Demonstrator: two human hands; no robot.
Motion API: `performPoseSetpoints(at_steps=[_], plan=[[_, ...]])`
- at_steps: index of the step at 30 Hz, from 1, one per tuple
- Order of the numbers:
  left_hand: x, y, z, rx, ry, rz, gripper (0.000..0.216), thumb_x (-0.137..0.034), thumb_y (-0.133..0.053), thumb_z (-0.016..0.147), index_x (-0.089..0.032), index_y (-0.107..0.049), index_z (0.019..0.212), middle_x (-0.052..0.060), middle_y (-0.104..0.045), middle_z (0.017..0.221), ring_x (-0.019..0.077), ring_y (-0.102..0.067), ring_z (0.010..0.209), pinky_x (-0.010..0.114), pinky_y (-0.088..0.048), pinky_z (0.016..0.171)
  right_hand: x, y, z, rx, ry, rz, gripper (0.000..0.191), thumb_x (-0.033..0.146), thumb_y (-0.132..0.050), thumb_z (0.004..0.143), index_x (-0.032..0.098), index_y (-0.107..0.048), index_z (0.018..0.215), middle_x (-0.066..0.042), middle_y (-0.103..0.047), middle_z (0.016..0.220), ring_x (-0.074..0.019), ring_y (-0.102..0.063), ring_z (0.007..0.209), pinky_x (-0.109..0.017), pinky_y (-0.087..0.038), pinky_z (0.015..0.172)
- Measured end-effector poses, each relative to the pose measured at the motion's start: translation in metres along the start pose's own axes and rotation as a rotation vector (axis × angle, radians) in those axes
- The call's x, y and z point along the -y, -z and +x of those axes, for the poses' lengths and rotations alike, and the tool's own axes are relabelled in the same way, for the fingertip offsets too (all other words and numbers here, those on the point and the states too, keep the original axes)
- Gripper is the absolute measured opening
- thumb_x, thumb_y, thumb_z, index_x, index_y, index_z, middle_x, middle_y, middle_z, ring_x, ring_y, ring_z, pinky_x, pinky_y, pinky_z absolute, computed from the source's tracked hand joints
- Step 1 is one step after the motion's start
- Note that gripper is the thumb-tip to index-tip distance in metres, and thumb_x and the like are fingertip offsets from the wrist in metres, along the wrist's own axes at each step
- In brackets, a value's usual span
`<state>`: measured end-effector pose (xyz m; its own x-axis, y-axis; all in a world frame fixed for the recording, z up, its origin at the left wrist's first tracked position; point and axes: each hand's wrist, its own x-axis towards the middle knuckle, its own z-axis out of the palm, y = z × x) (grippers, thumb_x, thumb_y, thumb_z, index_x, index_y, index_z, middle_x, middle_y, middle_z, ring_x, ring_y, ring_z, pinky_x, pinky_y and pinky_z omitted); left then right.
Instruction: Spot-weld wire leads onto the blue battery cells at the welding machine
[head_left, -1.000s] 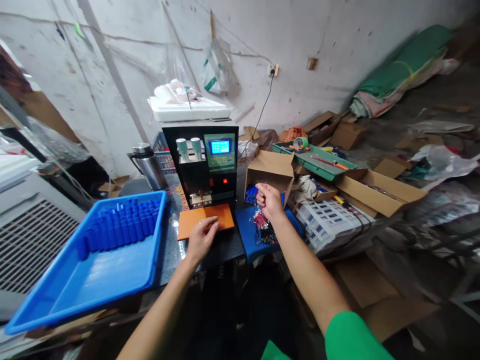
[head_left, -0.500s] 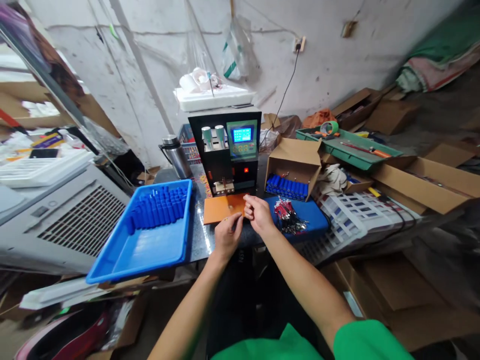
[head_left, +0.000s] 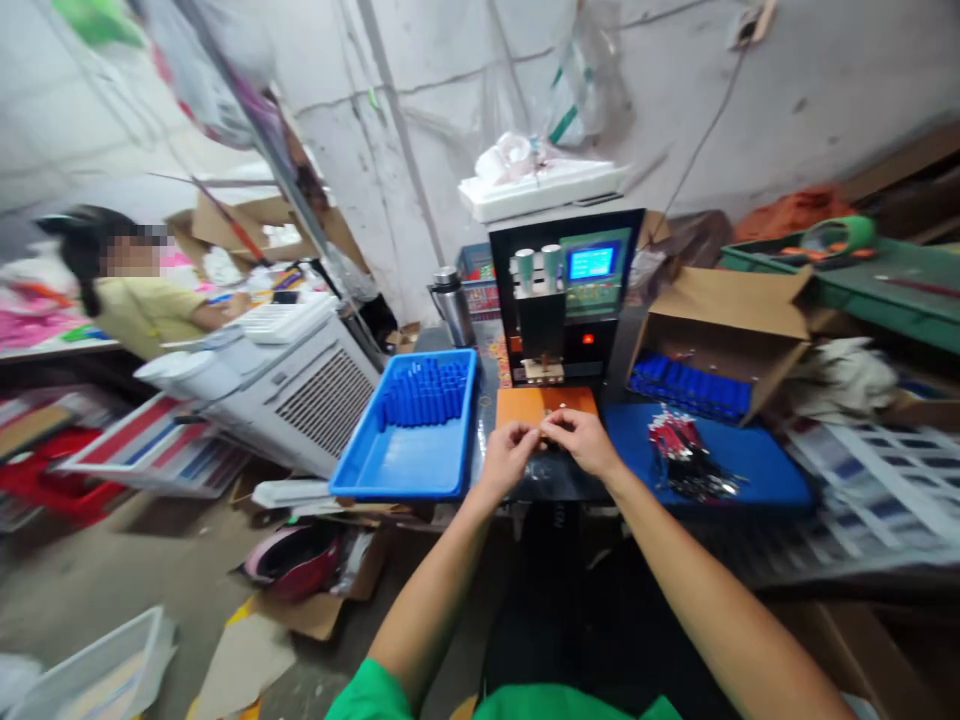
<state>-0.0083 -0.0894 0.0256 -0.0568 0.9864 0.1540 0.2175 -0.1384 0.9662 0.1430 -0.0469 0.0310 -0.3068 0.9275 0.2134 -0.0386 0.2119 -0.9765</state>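
Observation:
My left hand point(head_left: 513, 455) and my right hand point(head_left: 581, 440) meet at the front edge of an orange board point(head_left: 521, 404), fingertips pinched close together. Whatever lies between the fingers is too small and blurred to name. Just behind the board stands a black machine point(head_left: 540, 325) with a lit blue screen and a red light. To the right of my right hand, a bundle of red and black wires point(head_left: 686, 455) rests on a blue mat point(head_left: 772, 470). Left of my hands is a blue tray point(head_left: 409, 470) with rows of blue cylinders point(head_left: 424, 393) at its far end.
An open cardboard box point(head_left: 727, 300) with more blue cylinders stands behind the mat. A steel flask point(head_left: 452, 308) is left of the machine. A grey air cooler point(head_left: 322, 385) stands beyond the tray. Another person point(head_left: 142, 290) sits at a table far left.
The view has swung to the left, bringing the other person into sight. My hands have come level and closer together, fingertips now meeting in front of the board.

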Motion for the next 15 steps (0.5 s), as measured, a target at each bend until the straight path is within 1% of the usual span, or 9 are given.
performPoseSetpoints(at_steps=[2,4,6,7,9,11,12,13,15], plan=[[0.004,0.016,-0.003,-0.036,-0.013,0.074,0.029,-0.041,-0.059,0.086,-0.014,-0.066,0.080,0.005,-0.071,0.073,0.0150,-0.064,0.065,0.026,-0.048,0.064,-0.007,0.003,0.002,-0.015,0.013,-0.045,0.028,0.045,-0.070,0.072,0.017,-0.068,0.067,-0.003,-0.066,0.067,-0.0163,-0.056,0.062,-0.029,-0.045,0.063],[0.006,0.045,-0.004,-0.127,-0.049,0.226,0.024,-0.038,-0.058,0.087,-0.016,-0.067,0.084,0.005,-0.072,0.077,0.0159,-0.065,0.070,0.027,-0.049,0.067,-0.016,0.006,0.004,-0.095,0.018,-0.067,0.031,0.048,-0.070,0.071,0.017,-0.070,0.069,-0.005,-0.069,0.069,-0.0183,-0.059,0.064,-0.031,-0.047,0.064],[0.007,0.086,-0.002,-0.260,-0.073,0.456,0.019,-0.032,-0.058,0.087,-0.017,-0.069,0.088,0.006,-0.073,0.085,0.0180,-0.066,0.079,0.028,-0.049,0.073,-0.026,0.008,0.007,-0.179,0.014,-0.082,0.035,0.051,-0.070,0.069,0.017,-0.071,0.070,-0.007,-0.071,0.072,-0.0203,-0.062,0.066,-0.033,-0.048,0.066],[0.008,0.110,0.000,-0.309,-0.057,0.597,0.018,-0.030,-0.057,0.088,-0.017,-0.069,0.093,0.007,-0.073,0.092,0.0194,-0.066,0.085,0.029,-0.049,0.078,-0.030,0.009,0.007,-0.205,0.011,-0.088,0.036,0.052,-0.070,0.069,0.017,-0.071,0.070,-0.007,-0.072,0.072,-0.0213,-0.063,0.067,-0.034,-0.049,0.067],[0.011,0.157,0.005,-0.389,0.066,0.939,0.022,-0.026,-0.056,0.088,-0.017,-0.068,0.104,0.011,-0.071,0.101,0.0241,-0.065,0.095,0.035,-0.048,0.087,-0.037,0.009,0.008,-0.224,0.004,-0.105,0.037,0.053,-0.069,0.069,0.017,-0.071,0.070,-0.008,-0.073,0.074,-0.0230,-0.065,0.069,-0.035,-0.050,0.070],[0.017,0.197,0.011,-0.379,0.188,1.256,0.031,-0.024,-0.057,0.086,-0.016,-0.065,0.115,0.016,-0.066,0.115,0.0314,-0.057,0.113,0.042,-0.044,0.096,-0.042,0.007,0.007,-0.221,-0.001,-0.128,0.037,0.054,-0.068,0.069,0.017,-0.071,0.071,-0.009,-0.073,0.076,-0.0244,-0.067,0.072,-0.036,-0.050,0.072],[0.021,0.213,0.014,-0.371,0.247,1.361,0.037,-0.025,-0.059,0.085,-0.016,-0.063,0.121,0.018,-0.061,0.122,0.0342,-0.053,0.119,0.045,-0.043,0.097,-0.043,0.006,0.007,-0.217,-0.003,-0.140,0.037,0.054,-0.068,0.070,0.017,-0.072,0.071,-0.010,-0.074,0.077,-0.0250,-0.067,0.073,-0.037,-0.050,0.073],[0.025,0.226,0.017,-0.350,0.294,1.432,0.044,-0.027,-0.061,0.083,-0.018,-0.059,0.127,0.019,-0.057,0.128,0.0358,-0.049,0.123,0.046,-0.042,0.097,-0.045,0.005,0.007,-0.214,-0.003,-0.151,0.037,0.054,-0.067,0.070,0.017,-0.072,0.071,-0.010,-0.074,0.078,-0.0254,-0.068,0.074,-0.037,-0.050,0.073],[0.034,0.242,0.022,-0.292,0.360,1.513,0.058,-0.029,-0.065,0.081,-0.022,-0.050,0.137,0.020,-0.049,0.136,0.0369,-0.045,0.127,0.047,-0.042,0.097,-0.046,0.003,0.007,-0.204,-0.002,-0.164,0.038,0.054,-0.066,0.072,0.017,-0.072,0.072,-0.010,-0.074,0.078,-0.0260,-0.068,0.075,-0.037,-0.050,0.073]])
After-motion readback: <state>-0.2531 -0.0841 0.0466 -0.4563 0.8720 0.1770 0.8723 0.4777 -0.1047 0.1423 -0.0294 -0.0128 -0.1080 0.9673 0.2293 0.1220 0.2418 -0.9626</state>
